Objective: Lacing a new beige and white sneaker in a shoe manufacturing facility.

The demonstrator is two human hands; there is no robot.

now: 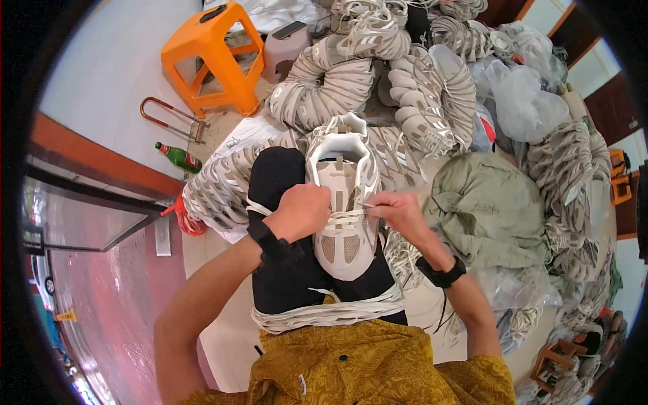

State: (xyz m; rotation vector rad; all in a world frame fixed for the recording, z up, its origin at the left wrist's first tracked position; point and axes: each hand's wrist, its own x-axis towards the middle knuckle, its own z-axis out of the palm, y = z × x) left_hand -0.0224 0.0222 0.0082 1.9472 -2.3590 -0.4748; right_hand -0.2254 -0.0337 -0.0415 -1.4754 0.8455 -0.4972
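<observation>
Head view, looking down: the left hand (302, 210) is curled shut over the near side of a shoe upper (342, 202), its fingers hidden beneath the knuckles, so what they grip cannot be made out. The right hand (399, 210) pinches a white lace (351, 217) between thumb and fingertips, drawing it across the eyelets. Both wrists carry black bands.

The shoe upper rests on the person's lap, toe end toward the body, over black trousers (283, 270). It is pale beige with white trim, mesh panels near the toe and a padded white collar at the far end; no sole can be seen. A bundle of white laces (331, 314) lies across the thighs just below it, above a mustard patterned shirt (364, 364).

Beyond the shoe upper, stacks of matching grey-and-white uppers (337, 81) curve in rows. Right of it sits an olive cloth sack (489, 209), with clear plastic bags (520, 94) farther off behind that; their contents are too blurred to tell. Left of the shoe upper, a white sheet of paper (243, 135) lies on the floor with dark marks too small to read, and a green bottle with a red label (179, 157) lies on its side beside it. Farther left and beyond stands an orange plastic stool (214, 57), with a small pinkish stool (285, 47) next to it. The picture's dark rim cuts off the piles at the right edge.
</observation>
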